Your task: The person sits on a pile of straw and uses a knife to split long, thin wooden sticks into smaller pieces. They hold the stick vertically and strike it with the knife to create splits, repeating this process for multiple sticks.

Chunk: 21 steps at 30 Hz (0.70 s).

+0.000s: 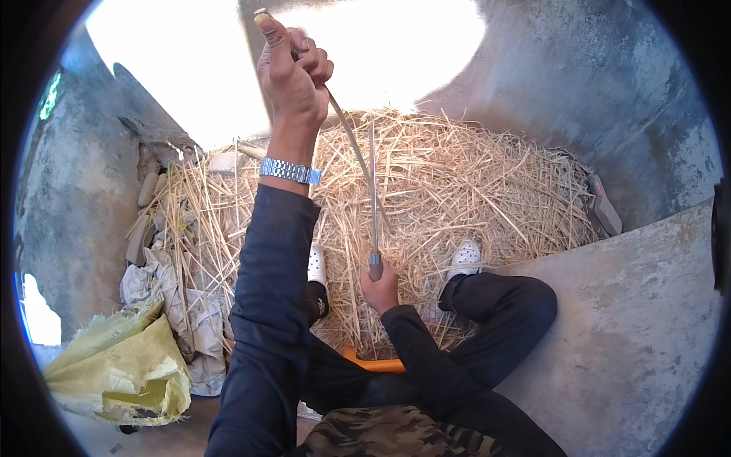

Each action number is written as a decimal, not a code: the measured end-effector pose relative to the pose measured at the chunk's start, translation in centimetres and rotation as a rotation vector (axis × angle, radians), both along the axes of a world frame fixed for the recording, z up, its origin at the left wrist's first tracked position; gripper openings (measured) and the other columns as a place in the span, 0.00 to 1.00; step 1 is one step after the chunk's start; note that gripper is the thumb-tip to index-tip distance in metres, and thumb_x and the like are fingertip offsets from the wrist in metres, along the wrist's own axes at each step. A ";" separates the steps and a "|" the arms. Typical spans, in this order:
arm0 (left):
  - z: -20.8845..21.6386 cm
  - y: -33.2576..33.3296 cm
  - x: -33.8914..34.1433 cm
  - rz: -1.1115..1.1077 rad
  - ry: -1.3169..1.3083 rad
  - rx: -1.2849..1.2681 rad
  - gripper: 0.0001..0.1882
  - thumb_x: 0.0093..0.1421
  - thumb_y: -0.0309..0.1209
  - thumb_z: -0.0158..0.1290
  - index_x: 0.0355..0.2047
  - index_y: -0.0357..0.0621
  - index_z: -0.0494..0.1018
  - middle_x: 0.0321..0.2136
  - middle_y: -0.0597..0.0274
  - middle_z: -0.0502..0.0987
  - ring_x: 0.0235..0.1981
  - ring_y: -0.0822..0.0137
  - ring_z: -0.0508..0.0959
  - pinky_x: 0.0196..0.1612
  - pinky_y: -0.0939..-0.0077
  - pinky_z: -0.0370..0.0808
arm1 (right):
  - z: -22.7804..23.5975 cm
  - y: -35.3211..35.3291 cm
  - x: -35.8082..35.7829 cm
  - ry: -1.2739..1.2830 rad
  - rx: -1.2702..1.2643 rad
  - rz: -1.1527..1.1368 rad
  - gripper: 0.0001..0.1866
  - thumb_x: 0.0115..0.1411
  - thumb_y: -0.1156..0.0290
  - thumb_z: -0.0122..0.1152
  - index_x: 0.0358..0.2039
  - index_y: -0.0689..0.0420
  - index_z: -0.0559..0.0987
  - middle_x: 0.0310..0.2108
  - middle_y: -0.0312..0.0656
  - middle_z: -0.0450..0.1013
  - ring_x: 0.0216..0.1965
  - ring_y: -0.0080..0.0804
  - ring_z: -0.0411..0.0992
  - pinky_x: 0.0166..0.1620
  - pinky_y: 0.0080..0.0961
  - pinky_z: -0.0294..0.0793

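Strip (352, 139), thin and tan, is grasped in the left hand (293, 76), fingers curled round it, thumb laid along its upper end, which pokes out past the fist. From that hand the strip is run down and to the right, its lower end seen over the straw, above the right hand (381, 289). Right hand is closed on the grey handle (375, 266) of a slim metal tool (374, 217); tool is pointed straight up, away from that hand. Strip and tool are crossed in view between the two hands; whether contact is made cannot be told, nor whether the metal is a blade or a rod. A silver wristwatch (289, 170) is worn just below the left hand, at the end of a dark sleeve (270, 282). Loose straw (487, 171) is spread beneath and around both hands. One white clog (317, 263) is placed to the left of the right hand, the other (466, 257) to its right. An orange object (377, 365) is partly covered, below the right hand. A torn yellow-green sack (91, 365) and crumpled grey sheeting (205, 358) are bunched well to the left of the right hand.
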<state>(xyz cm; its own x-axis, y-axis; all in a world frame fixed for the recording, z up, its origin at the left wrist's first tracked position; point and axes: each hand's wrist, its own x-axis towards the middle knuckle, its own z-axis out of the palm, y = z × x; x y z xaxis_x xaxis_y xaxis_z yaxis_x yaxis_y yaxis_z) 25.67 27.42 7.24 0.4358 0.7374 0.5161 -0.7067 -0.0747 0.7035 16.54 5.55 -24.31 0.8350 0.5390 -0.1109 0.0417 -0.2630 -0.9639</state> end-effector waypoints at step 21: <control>-0.1 1.3 -2.0 0.146 -0.008 -0.036 0.32 0.56 0.65 0.47 0.19 0.48 0.59 0.10 0.76 0.48 0.10 0.79 0.49 0.15 0.81 0.49 | 3.9 0.3 0.7 0.030 -0.109 0.154 0.21 0.49 0.72 0.57 0.46 0.61 0.75 0.33 0.59 0.75 0.37 0.55 0.75 0.41 0.41 0.73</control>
